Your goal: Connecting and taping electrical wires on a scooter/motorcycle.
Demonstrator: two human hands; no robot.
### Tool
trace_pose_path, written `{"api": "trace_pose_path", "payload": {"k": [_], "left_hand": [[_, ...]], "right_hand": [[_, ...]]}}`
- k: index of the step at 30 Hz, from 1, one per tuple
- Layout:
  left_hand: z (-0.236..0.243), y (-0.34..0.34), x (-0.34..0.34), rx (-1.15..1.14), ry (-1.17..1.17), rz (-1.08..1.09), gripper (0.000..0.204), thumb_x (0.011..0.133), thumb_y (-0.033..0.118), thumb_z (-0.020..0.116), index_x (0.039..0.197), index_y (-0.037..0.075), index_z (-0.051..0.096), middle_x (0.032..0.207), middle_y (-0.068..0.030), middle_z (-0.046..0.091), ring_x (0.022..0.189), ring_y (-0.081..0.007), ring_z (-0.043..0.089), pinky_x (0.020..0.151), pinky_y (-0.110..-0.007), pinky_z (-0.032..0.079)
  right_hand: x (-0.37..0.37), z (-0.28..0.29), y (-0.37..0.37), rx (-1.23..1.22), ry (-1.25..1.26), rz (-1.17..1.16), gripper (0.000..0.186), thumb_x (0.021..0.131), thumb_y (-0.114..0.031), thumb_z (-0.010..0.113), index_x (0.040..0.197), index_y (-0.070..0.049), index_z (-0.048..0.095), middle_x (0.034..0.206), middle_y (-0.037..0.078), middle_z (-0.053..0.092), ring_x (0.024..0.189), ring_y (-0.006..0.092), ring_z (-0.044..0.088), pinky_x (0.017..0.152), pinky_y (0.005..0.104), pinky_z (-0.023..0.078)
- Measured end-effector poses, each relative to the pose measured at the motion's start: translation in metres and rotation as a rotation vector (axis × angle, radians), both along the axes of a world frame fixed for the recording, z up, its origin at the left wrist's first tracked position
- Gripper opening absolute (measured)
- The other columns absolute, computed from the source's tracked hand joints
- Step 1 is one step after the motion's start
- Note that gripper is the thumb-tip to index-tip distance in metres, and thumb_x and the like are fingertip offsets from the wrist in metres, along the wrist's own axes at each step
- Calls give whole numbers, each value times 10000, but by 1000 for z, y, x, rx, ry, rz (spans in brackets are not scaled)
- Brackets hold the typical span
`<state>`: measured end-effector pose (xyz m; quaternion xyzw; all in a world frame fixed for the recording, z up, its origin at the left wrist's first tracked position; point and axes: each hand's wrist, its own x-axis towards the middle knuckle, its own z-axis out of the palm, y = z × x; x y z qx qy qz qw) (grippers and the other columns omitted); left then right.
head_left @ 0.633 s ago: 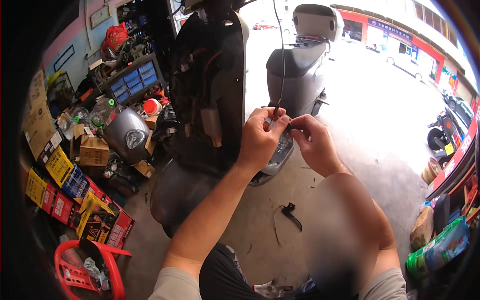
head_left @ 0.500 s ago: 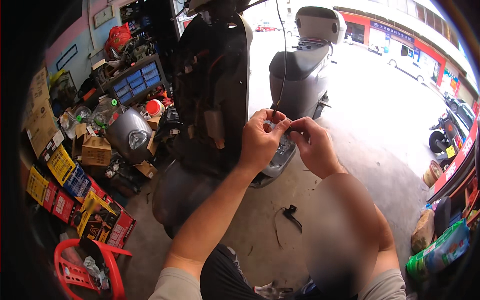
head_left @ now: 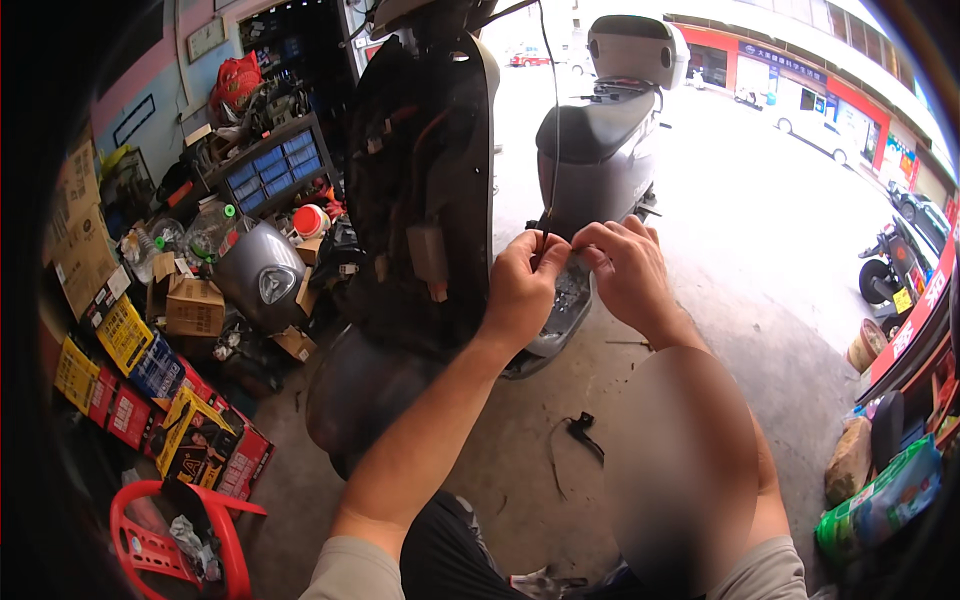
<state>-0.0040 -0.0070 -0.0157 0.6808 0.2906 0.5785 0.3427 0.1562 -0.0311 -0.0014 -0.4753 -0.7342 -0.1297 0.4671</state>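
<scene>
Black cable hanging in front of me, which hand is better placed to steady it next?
Probably your left hand: the black cable runs down into its thumb-and-finger grip, while your right hand sits to the right of that hanging length.

Floor [head_left: 540,400]: grey concrete, below the left hand [head_left: 518,290] and right hand [head_left: 630,275]
Lever [head_left: 581,432]: black, lying well below both hands
Wire [head_left: 553,462]: thin, curving beside the lever, toward the left hand's side
Stick [head_left: 625,344]: slender, below the right hand
Scrap [head_left: 503,502]: tiny, dark, far below the left hand
Boxes [head_left: 205,440]: yellow, red, blue, piled well left of the left hand
Scooter [head_left: 595,180]: grey, standing beyond the hands
</scene>
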Motion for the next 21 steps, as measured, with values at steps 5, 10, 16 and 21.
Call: {"api": "trace_pose_path", "payload": {"k": [5, 10, 16, 21], "left_hand": [[-1, -7, -4, -106, -76, -92, 194, 994, 37, 519, 1119, 4, 664, 718, 61, 487, 612, -16, 397, 557, -187, 344], [-2, -6, -7, -197, -146, -103, 185, 987, 23, 519, 1137, -6, 624, 756, 32, 506, 617, -27, 416, 561, -191, 351], [-6, -5, -7, -150, -195, -52, 146, 959, 26, 579, 1092, -2, 527, 875, -20, 581, 693, -66, 518, 642, -208, 454], [-5, -8, -6, -62, -173, -11, 110, 947, 3, 577, 1053, -19, 558, 870, -49, 605, 708, -89, 584, 640, -237, 500]], "right_hand": [[14, 11, -5, -227, 101, 46, 100, 861, -96, 649, 957, -97, 677, 825, 55, 677, 869, 250, 585, 850, 380, 431], [5, 16, -5, -339, 253, 263, 102, 885, -87, 637, 947, -7, 621, 752, 53, 619, 741, 132, 540, 689, 301, 454], [-11, 15, 1, -429, 340, 381, 114, 907, -105, 636, 913, 7, 612, 721, 26, 589, 719, 86, 508, 659, 275, 444], [-20, 13, 6, -376, 324, 348, 146, 910, -125, 631, 872, 16, 623, 706, 52, 611, 691, 91, 542, 636, 294, 463]]}}
